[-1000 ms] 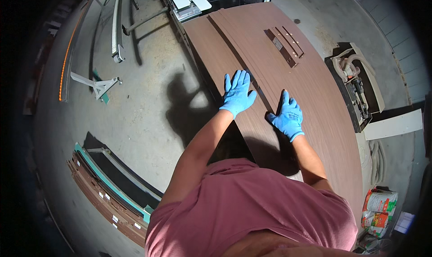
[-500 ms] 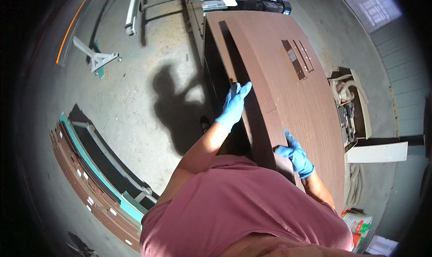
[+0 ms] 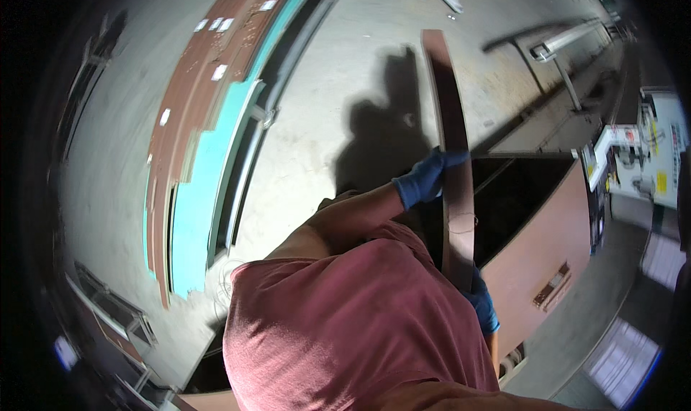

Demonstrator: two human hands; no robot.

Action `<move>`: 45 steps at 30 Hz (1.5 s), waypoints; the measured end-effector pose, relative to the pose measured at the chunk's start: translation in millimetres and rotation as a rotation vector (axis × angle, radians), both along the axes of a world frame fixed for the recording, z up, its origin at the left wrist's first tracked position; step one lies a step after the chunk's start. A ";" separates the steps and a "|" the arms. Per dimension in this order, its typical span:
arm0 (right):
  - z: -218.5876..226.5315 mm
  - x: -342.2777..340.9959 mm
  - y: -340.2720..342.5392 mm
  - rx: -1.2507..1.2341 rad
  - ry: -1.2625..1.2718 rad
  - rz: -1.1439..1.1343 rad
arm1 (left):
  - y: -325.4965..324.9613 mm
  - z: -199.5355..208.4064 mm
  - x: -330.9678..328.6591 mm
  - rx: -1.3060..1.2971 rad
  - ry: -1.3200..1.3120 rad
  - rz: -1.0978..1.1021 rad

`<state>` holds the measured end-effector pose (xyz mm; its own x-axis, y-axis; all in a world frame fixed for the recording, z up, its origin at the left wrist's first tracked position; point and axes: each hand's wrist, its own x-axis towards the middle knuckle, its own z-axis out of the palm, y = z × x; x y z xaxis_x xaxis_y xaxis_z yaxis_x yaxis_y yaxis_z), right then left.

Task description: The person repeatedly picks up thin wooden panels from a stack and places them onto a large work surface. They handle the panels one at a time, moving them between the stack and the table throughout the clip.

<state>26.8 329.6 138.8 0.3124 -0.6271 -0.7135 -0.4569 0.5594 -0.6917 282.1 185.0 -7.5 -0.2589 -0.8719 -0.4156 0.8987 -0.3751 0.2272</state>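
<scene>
Brown board, long and narrow, slants across the view from 1 o'clock down to 4 o'clock, its far end out over the grey floor and its near end close against the person's shirt. The blue-gloved hands are spread along it. The left hand, just short of 3 o'clock, is clamped around the board near its middle; the right hand, past 4 o'clock, lies at the near end, but its fingers are mostly hidden, so how tightly it closes I cannot tell.

The bench, with its brown top, spreads toward 4 o'clock and carries some small dark strips. A pale machine stands at 3 o'clock, a metal rail at 2, and brown lengths lie at 10 to 11 beside a turquoise panel.

Good handling here, I judge, means keeping the hands well apart, the left bearing the weight and the right steadying the tail. The far end reaches well beyond the left grip, so slow, even turns would limit whip, and its tip deserves a watchful eye near the rail.
</scene>
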 end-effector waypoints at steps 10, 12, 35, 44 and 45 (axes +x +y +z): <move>-23.9 213.0 -165.5 -0.258 0.165 1.376 | 176.3 -65.7 182.3 0.035 0.133 0.918; -90.3 254.6 -199.4 -0.268 -0.013 1.489 | 223.9 -67.0 200.7 0.170 0.075 1.125; -364.2 862.2 273.6 -0.105 0.210 2.320 | 729.2 -264.1 463.9 0.493 0.102 2.117; -393.3 872.9 269.2 -1.167 -0.708 1.715 | 738.5 -314.7 524.8 0.320 0.372 2.272; -396.9 864.6 261.2 -1.247 -0.743 1.516 | 731.7 -312.7 531.1 0.314 0.364 2.261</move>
<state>891.4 590.8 -258.1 0.8799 0.3998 0.2567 0.4736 -0.6947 -0.5414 813.2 916.7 -320.2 0.6239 0.2909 -0.7253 -0.2447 0.9542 0.1722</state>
